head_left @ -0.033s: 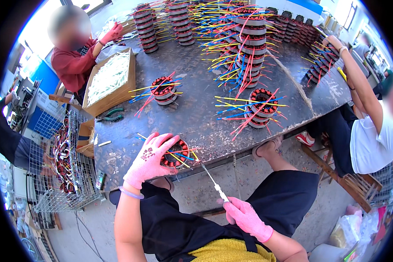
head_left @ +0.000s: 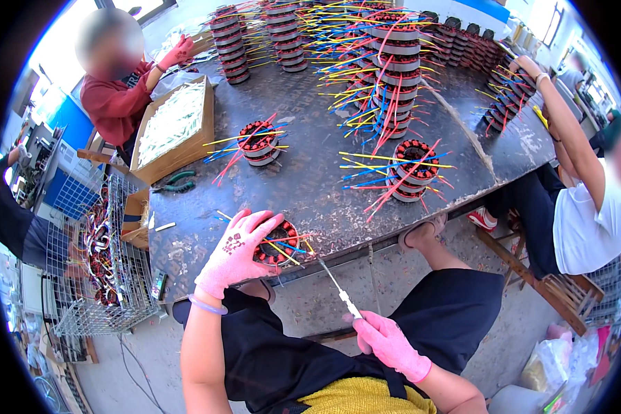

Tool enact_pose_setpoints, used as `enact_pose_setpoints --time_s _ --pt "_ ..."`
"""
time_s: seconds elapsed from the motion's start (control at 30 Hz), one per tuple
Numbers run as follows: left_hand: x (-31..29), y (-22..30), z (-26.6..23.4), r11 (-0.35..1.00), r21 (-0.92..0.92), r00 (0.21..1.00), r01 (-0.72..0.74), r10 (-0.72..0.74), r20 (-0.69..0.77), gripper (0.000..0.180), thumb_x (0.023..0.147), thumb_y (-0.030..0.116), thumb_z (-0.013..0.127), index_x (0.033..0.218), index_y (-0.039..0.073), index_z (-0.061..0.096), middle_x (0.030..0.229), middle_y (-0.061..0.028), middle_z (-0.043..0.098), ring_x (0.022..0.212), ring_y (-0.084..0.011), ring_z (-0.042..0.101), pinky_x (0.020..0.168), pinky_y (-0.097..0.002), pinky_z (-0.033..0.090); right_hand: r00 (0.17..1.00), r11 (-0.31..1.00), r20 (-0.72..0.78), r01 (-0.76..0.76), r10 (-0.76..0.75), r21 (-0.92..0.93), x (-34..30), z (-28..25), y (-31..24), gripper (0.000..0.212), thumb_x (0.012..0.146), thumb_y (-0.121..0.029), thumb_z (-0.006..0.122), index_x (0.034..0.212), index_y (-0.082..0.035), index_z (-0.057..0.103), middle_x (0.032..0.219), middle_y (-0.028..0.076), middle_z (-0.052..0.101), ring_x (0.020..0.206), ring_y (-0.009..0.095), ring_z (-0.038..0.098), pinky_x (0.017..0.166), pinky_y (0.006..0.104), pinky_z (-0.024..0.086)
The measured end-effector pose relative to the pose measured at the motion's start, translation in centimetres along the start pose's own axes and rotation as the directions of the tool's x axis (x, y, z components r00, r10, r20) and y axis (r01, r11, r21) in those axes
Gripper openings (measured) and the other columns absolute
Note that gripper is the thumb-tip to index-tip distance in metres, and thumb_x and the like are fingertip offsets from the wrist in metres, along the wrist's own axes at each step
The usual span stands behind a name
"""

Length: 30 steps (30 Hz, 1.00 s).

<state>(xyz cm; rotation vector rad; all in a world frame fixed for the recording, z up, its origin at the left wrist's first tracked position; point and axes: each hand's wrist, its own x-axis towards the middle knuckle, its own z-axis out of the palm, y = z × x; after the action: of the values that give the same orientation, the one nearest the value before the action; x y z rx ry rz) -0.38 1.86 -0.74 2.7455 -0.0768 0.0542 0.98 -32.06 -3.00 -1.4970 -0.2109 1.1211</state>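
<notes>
At the near edge of the dark surface [head_left: 317,185], the left hand [head_left: 233,255] grasps a wound ring [head_left: 283,237] with red coils, its gloved fingers wrapped over the ring's left side. That side grip seems meant to steady the ring while leaving the yellow and red leads, which reach toward 3 and 4 o'clock, uncovered.

Taking the ring as the dial's centre, the right hand [head_left: 393,348] sits between 4 and 5 o'clock, its fingers closed round the white handle of a thin-shafted tool [head_left: 348,304]. Holding it well back probably keeps the fingers clear of the tip, which points up at a yellow lead's end; whether they touch, I cannot tell.

Another wired ring [head_left: 259,145] stands at 12 o'clock and a short stack [head_left: 408,188] at 2, apart from the tall stack [head_left: 397,86] at 1, perhaps so their splayed leads don't tangle. Green-handled pliers [head_left: 177,185] lie at 10 o'clock, seemingly within left-hand reach, beside a cardboard box [head_left: 177,157] of white pieces.
</notes>
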Motion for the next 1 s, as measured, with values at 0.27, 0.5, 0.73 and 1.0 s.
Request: enact_pose_setpoints --time_s 0.27,0.5,0.73,1.0 --pt "0.14 0.21 -0.07 1.000 0.005 1.000 -0.013 0.013 -0.006 0.101 0.056 0.029 0.090 0.146 0.015 0.047 0.144 -0.0126 0.049 0.137 -0.0435 0.039 0.119 -0.0512 0.029 1.000 0.999 0.010 0.000 0.000 0.047 0.19 0.02 0.48 0.035 0.105 -0.026 0.048 0.125 0.000 0.061 0.069 -0.002 0.051 0.063 0.006 0.047 0.060 0.0257 0.042" --pt "0.05 0.21 -0.05 1.000 0.012 1.000 -0.013 0.014 -0.012 0.101 0.055 0.029 0.090 0.145 0.014 0.048 0.143 -0.0129 0.049 0.137 -0.0426 0.040 0.120 -0.0509 0.029 1.000 1.000 0.010 -0.002 0.001 0.026 0.14 -0.03 0.48 0.037 0.106 -0.027 0.048 0.127 -0.001 0.061 0.070 -0.002 0.049 0.063 0.006 0.047 0.060 0.0254 0.042" --pt "0.05 0.12 0.01 1.000 0.016 1.000 -0.019 0.019 -0.015 0.100 0.056 0.028 0.090 0.145 0.013 0.048 0.143 -0.0133 0.049 0.136 -0.0405 0.041 0.120 -0.0509 0.028 1.000 0.999 0.006 -0.001 0.001 0.055 -0.06 0.11 -0.01 0.035 0.105 -0.027 0.049 0.126 -0.001 0.062 0.071 -0.002 0.049 0.063 0.006 0.048 0.060 0.0255 0.041" --pt "0.10 0.19 0.02 1.000 0.009 1.000 -0.016 0.016 -0.019 0.099 0.057 0.030 0.090 0.146 0.015 0.048 0.142 -0.0141 0.050 0.136 -0.0420 0.042 0.120 -0.0511 0.028 1.000 0.997 0.010 -0.003 0.002 0.076 0.15 -0.05 0.48 0.035 0.105 -0.027 0.049 0.126 -0.001 0.062 0.073 -0.003 0.048 0.064 0.006 0.046 0.060 0.0247 0.040"
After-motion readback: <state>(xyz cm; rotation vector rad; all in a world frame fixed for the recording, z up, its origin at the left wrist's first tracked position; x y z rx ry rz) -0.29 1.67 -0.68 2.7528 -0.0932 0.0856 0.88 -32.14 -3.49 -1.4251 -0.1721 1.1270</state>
